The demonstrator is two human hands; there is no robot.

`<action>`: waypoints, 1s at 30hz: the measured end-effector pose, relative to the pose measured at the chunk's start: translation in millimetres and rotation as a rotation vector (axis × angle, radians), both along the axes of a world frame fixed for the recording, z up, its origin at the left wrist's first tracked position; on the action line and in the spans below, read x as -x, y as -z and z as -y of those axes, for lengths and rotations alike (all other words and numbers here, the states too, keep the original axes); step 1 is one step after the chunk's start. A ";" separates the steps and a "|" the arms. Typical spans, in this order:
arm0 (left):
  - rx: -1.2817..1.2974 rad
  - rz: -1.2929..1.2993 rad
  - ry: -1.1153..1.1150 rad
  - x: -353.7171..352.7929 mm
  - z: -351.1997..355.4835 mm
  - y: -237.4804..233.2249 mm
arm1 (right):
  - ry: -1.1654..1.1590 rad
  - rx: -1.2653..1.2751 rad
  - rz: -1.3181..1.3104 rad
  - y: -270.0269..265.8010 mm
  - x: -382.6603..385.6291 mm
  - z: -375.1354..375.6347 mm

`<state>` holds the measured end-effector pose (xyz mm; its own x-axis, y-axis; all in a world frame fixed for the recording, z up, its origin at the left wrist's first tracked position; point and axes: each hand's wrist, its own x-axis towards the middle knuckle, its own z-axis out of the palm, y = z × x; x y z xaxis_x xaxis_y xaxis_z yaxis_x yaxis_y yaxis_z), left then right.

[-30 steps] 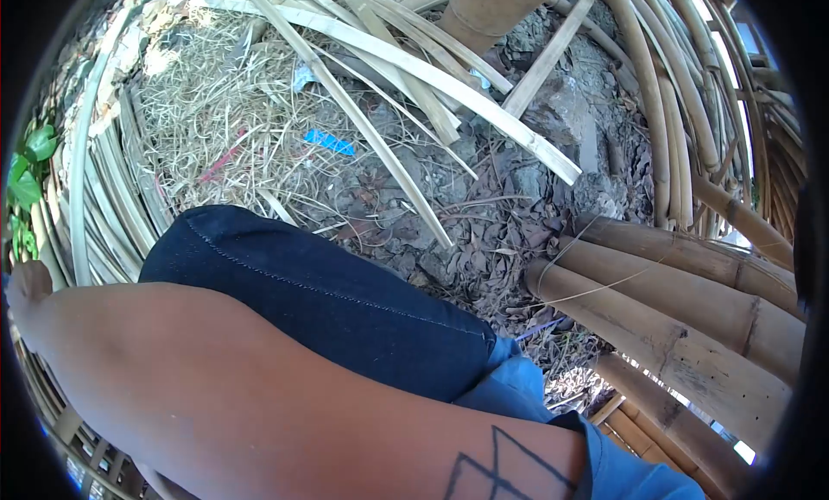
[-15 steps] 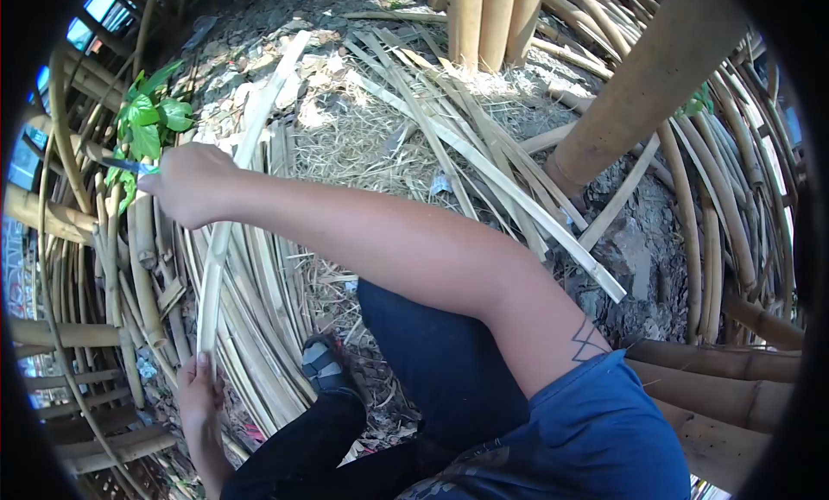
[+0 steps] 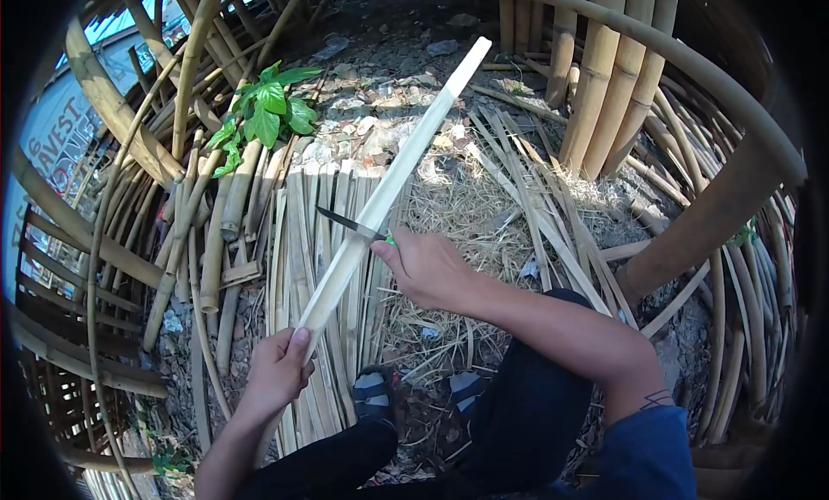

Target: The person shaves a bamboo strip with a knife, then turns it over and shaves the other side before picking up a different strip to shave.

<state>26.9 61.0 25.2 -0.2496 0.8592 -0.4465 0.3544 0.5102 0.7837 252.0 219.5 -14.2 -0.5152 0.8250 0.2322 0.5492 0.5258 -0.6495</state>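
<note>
A long pale bamboo strip [image 3: 399,174] runs slantwise up from my left hand [image 3: 278,369], whose fingers and thumb close round its lower part. My right hand [image 3: 423,270] is wrapped round the green handle of a knife [image 3: 347,224]. The dark blade lies across the strip near its middle, its tip pointing left. Below the strip, many split bamboo strips [image 3: 294,241] lie side by side on the ground in front of my feet.
Thick upright bamboo poles [image 3: 596,94] stand at the back right, and a leaning pole [image 3: 699,215] is at the right. Loose strips [image 3: 540,215] lie over dry shavings [image 3: 449,215]. A leafy plant [image 3: 269,103] grows at the left among bamboo poles [image 3: 129,111].
My right hand with the knife has come back from the far left to the strip's middle. The view has shifted, and my left hand holds the strip tilted further right.
</note>
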 end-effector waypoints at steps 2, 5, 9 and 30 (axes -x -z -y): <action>0.012 0.013 -0.001 -6.0 7.8 -11.7 | -0.009 -0.088 0.004 8.5 4.5 0.0; -0.094 -0.001 0.006 -4.1 20.5 -18.5 | -0.035 -0.279 -0.023 14.0 11.7 -4.7; -0.158 -0.160 0.042 -2.4 28.0 -18.7 | -0.049 -0.550 -0.077 15.5 13.5 -15.8; -0.141 -0.252 0.037 18.3 40.5 6.5 | 0.030 -0.271 -0.110 30.6 15.7 -21.9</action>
<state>8.6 20.5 18.7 -0.3052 0.9188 -0.2503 0.5631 0.3861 0.7307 236.2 241.4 -44.8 -0.4512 0.7393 0.4999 0.5007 0.6734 -0.5440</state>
